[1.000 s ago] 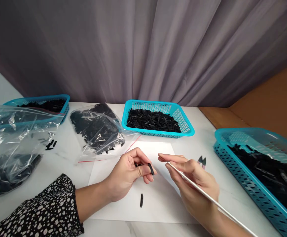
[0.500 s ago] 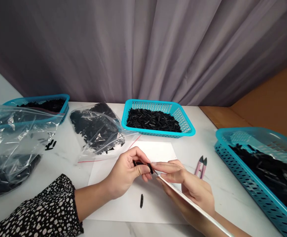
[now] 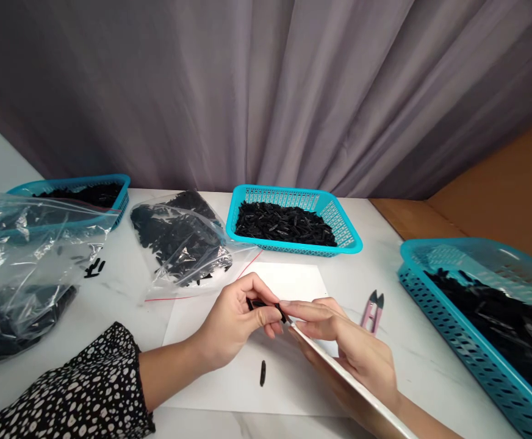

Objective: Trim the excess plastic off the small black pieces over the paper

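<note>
My left hand [image 3: 232, 323] is closed, pinching small slim black pieces [image 3: 281, 312] between thumb and fingers above a white paper sheet [image 3: 220, 390]. My right hand [image 3: 366, 353] grips a long, thin white-handled tool [image 3: 339, 368], pencil-like, with a narrow tip. That tip meets the black piece at my left fingertips; the exact contact is hidden by the fingers. Below the hands, one loose black piece [image 3: 263, 373] lies on the paper. To the right of my right hand, pink-handled thread snips [image 3: 372, 313] rest on the table.
Blue baskets of black pieces stand at the back middle [image 3: 352, 244], right [image 3: 453, 341] and far left [image 3: 122, 201]. A clear zip bag [image 3: 183, 244] of black pieces lies behind the paper. Another plastic bag [image 3: 19, 268] is at left, beside several loose pieces [image 3: 94, 268].
The white-handled tool has tilted slightly, its rear end shifting left and down. Both hands stay nearly in place, still on the same things.
</note>
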`<state>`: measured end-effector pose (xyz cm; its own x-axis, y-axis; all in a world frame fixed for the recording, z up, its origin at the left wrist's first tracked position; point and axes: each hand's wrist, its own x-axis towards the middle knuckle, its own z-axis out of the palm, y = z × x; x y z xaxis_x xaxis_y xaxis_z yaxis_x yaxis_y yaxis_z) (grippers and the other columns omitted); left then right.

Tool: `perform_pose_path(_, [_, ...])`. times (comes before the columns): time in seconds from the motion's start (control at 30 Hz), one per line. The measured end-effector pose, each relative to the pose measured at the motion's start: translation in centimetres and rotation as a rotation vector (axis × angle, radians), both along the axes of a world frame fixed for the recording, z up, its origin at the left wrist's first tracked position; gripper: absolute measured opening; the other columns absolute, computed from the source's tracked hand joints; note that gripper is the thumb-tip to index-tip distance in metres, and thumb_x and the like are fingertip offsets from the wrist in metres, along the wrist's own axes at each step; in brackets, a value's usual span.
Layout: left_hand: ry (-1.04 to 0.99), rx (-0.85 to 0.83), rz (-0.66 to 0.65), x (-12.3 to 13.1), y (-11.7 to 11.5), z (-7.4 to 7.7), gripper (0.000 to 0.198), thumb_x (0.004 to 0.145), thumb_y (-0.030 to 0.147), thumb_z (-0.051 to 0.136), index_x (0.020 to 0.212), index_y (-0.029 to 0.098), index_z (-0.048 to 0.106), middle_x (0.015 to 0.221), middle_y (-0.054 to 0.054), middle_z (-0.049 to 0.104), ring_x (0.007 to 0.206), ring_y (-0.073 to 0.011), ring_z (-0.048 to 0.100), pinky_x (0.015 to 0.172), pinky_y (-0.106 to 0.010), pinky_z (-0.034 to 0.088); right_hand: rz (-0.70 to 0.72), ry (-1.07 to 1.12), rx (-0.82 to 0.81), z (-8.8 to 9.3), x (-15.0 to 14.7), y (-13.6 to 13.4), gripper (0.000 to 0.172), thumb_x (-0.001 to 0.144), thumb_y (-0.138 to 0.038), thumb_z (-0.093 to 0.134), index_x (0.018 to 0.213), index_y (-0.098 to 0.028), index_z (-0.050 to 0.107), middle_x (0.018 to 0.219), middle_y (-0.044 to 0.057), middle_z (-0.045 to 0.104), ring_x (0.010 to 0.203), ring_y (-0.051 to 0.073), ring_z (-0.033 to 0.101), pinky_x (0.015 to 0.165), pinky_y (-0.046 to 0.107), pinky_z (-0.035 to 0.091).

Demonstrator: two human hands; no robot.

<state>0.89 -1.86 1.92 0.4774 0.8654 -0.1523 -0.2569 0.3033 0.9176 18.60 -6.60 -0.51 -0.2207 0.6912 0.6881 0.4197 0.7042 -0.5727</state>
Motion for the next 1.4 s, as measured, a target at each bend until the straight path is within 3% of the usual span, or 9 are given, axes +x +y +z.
perform_pose_path(0.17, [-0.024,-0.028,0.007,0.0,-0.4,-0.1,0.025,0.072,0.028,0.080,0.076,0.015,0.059,0.060,0.001,0.066,0.052,-0.0093,0.061,0.053,-0.020,0.048,-0.068,-0.161,0.074,1.0,-0.2,-0.1,0.034,0.093,-0.006,0.046,0.115,-0.028,0.059,0.105,0.007,0.077,0.083,0.024,0.073,0.063,0.038,0.052])
perform_pose_path(0.27, [-0.059,-0.093,-0.008,0.0,-0.5,-0.1,0.028,0.070,0.028,0.083,0.076,0.016,0.058,0.061,0.002,0.066,0.052,-0.0096,0.062,0.052,-0.019,0.046,-0.144,-0.258,0.098,1.7,-0.3,0.1,0.033,0.094,-0.007,0.043,0.116,-0.028,0.059,0.102,0.005,0.077,0.079,0.023,0.073,0.065,0.037,0.051])
perform_pose_path(0.4, [-0.067,-0.084,-0.029,-0.1,-0.2,-0.1,0.028,0.070,0.028,0.083,0.076,0.015,0.058,0.068,-0.002,0.070,0.055,-0.0110,0.064,0.052,-0.021,0.048,-0.314,-0.285,0.103,1.0,0.8,1.2,0.025,0.098,-0.015,0.041,0.110,-0.028,0.059,0.089,0.002,0.078,0.060,0.018,0.066,0.060,0.035,0.049])
perform_pose_path(0.67, [-0.019,0.002,0.029,-0.3,0.3,-0.1,0.024,0.071,0.022,0.081,0.076,0.015,0.058,0.074,-0.004,0.073,0.058,-0.0107,0.065,0.055,-0.021,0.050,-0.031,-0.681,0.246,0.5,4.9,3.3,0.025,0.095,-0.003,0.043,0.091,-0.019,0.061,0.106,0.015,0.073,0.079,0.023,0.065,0.067,0.037,0.050])
perform_pose_path(0.87, [0.019,0.025,0.053,-0.2,0.1,0.2,0.020,0.072,0.019,0.078,0.074,0.015,0.059,0.075,-0.004,0.073,0.061,-0.0112,0.065,0.057,-0.021,0.051,-0.010,-0.901,0.180,0.7,5.1,3.6,0.034,0.099,-0.009,0.035,0.080,-0.017,0.062,0.109,0.015,0.071,0.086,0.024,0.064,0.072,0.037,0.051])
perform_pose_path(1.1, [0.047,0.062,0.071,-0.2,0.1,0.0,0.015,0.073,0.013,0.074,0.074,0.015,0.059,0.078,-0.003,0.074,0.062,-0.0098,0.065,0.057,-0.020,0.051,-0.316,-0.806,0.153,0.1,5.3,3.5,0.041,0.101,-0.012,0.031,0.081,-0.018,0.066,0.072,0.006,0.065,0.059,0.017,0.053,0.057,0.029,0.037])
perform_pose_path(1.27, [0.069,0.087,0.072,-0.2,0.3,-0.3,0.015,0.075,0.013,0.073,0.076,0.015,0.058,0.082,-0.005,0.075,0.063,-0.0099,0.065,0.059,-0.021,0.051,-0.409,-0.739,0.096,-0.3,5.6,3.4,0.037,0.102,-0.034,0.040,0.083,-0.020,0.069,0.048,-0.001,0.057,0.043,0.016,0.047,0.047,0.029,0.031])
perform_pose_path(1.33, [0.080,0.093,0.071,-0.2,0.3,-0.4,0.014,0.075,0.014,0.073,0.076,0.016,0.058,0.082,-0.005,0.075,0.063,-0.0100,0.064,0.059,-0.021,0.051,-0.406,-0.691,0.042,-0.2,5.1,3.3,0.036,0.103,-0.031,0.036,0.096,-0.020,0.069,0.067,0.005,0.066,0.054,0.018,0.057,0.051,0.030,0.040])
perform_pose_path(1.4, [0.084,0.090,0.071,-0.3,0.2,-0.4,0.015,0.075,0.016,0.074,0.076,0.016,0.058,0.080,-0.004,0.073,0.064,-0.0104,0.064,0.060,-0.022,0.051,-0.356,-0.576,0.016,0.1,4.0,3.0,0.031,0.102,-0.029,0.038,0.117,-0.020,0.063,0.104,0.014,0.069,0.084,0.024,0.066,0.066,0.035,0.051])
